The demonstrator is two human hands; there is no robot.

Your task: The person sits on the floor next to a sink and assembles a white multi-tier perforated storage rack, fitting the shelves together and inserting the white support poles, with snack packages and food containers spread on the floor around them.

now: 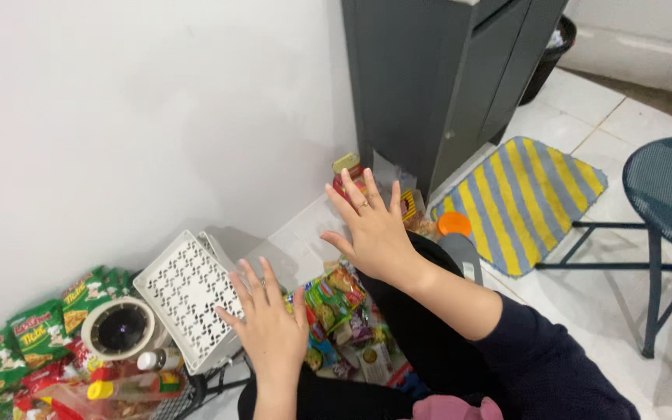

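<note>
My left hand is spread flat with fingers apart, holding nothing, right beside a white perforated basket that lies tipped on its side against the wall. My right hand is also spread with fingers apart and empty, a ring on one finger, hovering in front of a red jar with a tan lid. Between and below the hands lies a heap of colourful snack packets. A dark sleeve covers my right forearm.
Green snack bags, a round white container and small bottles sit at the lower left. A grey cabinet stands ahead, a striped yellow-grey mat beside it, an orange-capped grey bottle, a blue metal stool at right.
</note>
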